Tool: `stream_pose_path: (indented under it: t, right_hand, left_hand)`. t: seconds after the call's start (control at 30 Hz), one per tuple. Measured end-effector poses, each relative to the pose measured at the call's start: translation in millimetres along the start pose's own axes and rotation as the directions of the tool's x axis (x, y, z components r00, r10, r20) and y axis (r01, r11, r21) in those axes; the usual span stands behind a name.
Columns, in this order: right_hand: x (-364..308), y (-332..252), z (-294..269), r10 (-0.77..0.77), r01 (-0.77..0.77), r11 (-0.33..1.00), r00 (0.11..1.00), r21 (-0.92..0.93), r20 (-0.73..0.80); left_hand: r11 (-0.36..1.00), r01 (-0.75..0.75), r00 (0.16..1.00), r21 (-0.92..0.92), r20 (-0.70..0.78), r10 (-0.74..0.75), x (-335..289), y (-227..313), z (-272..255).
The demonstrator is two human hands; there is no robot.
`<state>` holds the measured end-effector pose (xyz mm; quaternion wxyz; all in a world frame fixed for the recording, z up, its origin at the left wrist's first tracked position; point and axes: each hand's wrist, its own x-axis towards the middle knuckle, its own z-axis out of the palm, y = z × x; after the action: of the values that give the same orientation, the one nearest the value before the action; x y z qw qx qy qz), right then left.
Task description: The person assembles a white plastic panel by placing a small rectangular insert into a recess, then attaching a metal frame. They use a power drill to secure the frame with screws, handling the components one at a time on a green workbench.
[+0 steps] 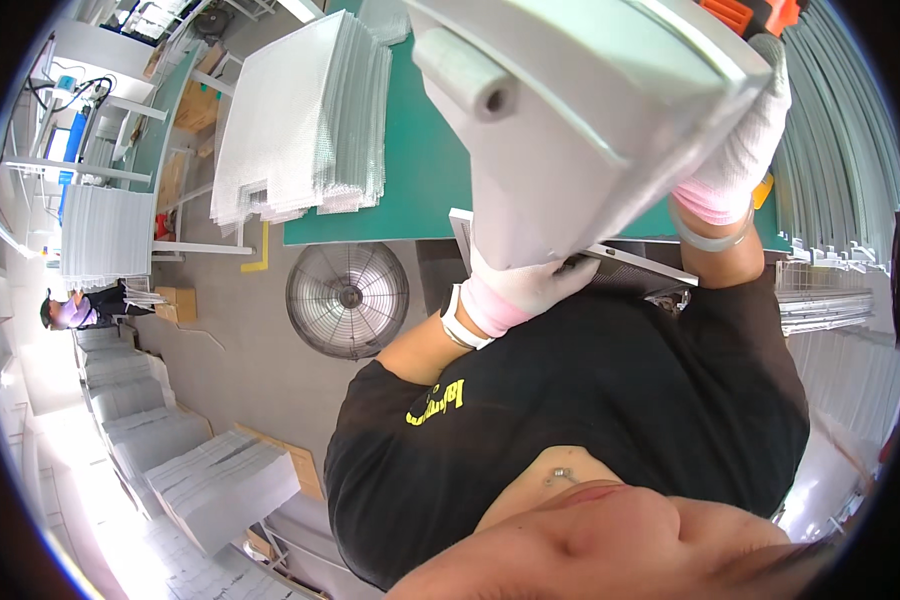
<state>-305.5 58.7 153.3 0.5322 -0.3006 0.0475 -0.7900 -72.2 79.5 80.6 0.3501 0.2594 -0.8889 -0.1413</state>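
Observation:
A big pale grey plastic housing [580, 130] with a round hole in a raised boss fills the upper middle, close in front of me. My left hand [520, 295], in a white glove with a pink cuff, is closed at the near left corner of a metal-framed dark mesh panel [645, 268]. The housing hides much of that panel. My right hand [745, 150], gloved the same way, reaches up beside the housing's right edge. Its fingers are mostly hidden. An orange and black object [745, 15] shows just beyond it, cut off by the picture's top.
A green-topped table [420, 150] lies beneath, with stacked pale mesh sheets [290, 120] on its left. A round floor fan [348, 300] stands left of me. Tall stacked panels [840, 130] line the right. Another person [85, 308] is far left near more stacks [220, 485].

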Motion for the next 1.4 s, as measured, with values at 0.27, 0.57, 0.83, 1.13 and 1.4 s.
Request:
stream_pose_path:
  t: [0.27,0.57,0.83,1.13,1.4]
  right_hand:
    - [7,26,72,-0.115,0.141,0.886,0.99,-0.442,0.085]
    - [10,26,86,0.144,-0.103,0.921,0.986,-0.377,0.084]
    - [18,29,86,0.445,-0.403,0.894,0.853,-0.196,0.272]
    - [19,47,13,0.373,-0.385,0.918,0.919,0.089,0.126]
    - [34,32,86,-0.007,0.007,0.999,1.0,-0.045,0.003]
  left_hand:
    - [0.999,0.004,1.0,0.033,-0.021,-0.003,-1,2,-6]
    - [0.989,-0.131,0.991,0.065,0.022,0.13,-3,-3,-3]
    - [0.994,-0.108,0.992,0.014,0.07,0.106,-4,-1,-20]
    - [0.972,-0.006,0.989,-0.235,0.143,0.041,-32,-24,24]
    - [0.994,-0.113,0.993,0.004,-0.01,0.113,-7,-5,-1]
